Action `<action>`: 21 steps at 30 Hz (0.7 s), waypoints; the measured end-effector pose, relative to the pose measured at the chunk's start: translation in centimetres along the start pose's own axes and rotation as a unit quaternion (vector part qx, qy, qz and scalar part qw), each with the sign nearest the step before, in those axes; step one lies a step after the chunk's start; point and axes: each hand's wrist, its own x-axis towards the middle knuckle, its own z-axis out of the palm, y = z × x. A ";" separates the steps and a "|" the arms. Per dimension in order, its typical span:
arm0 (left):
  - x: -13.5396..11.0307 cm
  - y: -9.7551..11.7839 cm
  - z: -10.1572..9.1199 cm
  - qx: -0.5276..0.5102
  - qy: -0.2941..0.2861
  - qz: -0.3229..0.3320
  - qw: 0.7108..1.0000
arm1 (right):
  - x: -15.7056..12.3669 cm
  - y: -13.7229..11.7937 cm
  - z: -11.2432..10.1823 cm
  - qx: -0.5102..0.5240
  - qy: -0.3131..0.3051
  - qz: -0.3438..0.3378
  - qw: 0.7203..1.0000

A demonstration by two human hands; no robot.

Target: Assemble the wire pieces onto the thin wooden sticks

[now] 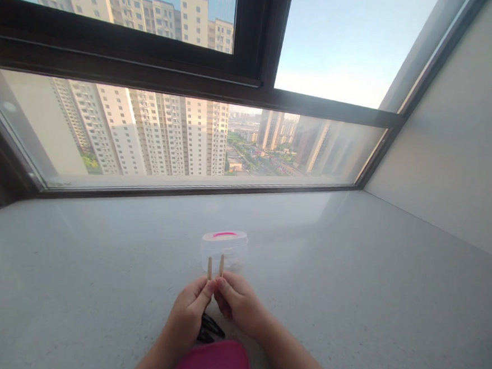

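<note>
My left hand [189,310] is closed on a slim wooden clothespin [210,267], pinched between thumb and fingers. Another wooden clothespin [222,265] stands upright in the pinch of my right hand [240,303]. Both hands are side by side, thumbs almost touching, and hide the clothespins' lower ends. Just beyond them sits a clear plastic box [237,248] with a pink handle [224,235] on top. Several black hair clips [208,329] lie below my hands, partly covered by the left one. Closest to me is a bright pink lid-like piece [216,363], cut off by the frame's bottom edge.
All this rests on a pale speckled windowsill [97,269]. A dark window frame [252,95] runs along the back, with tall buildings outside. On the right rises a white wall [455,137].
</note>
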 end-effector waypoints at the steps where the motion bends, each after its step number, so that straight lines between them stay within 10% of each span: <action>1: 0.0 0.0 0.0 0.000 -0.001 0.001 1.000 | 0.0 0.0 0.0 0.001 -0.001 0.000 1.000; 21: 0.0 0.2 0.0 0.012 -0.017 -0.006 1.000 | 0.2 0.1 0.1 0.005 0.009 0.005 1.000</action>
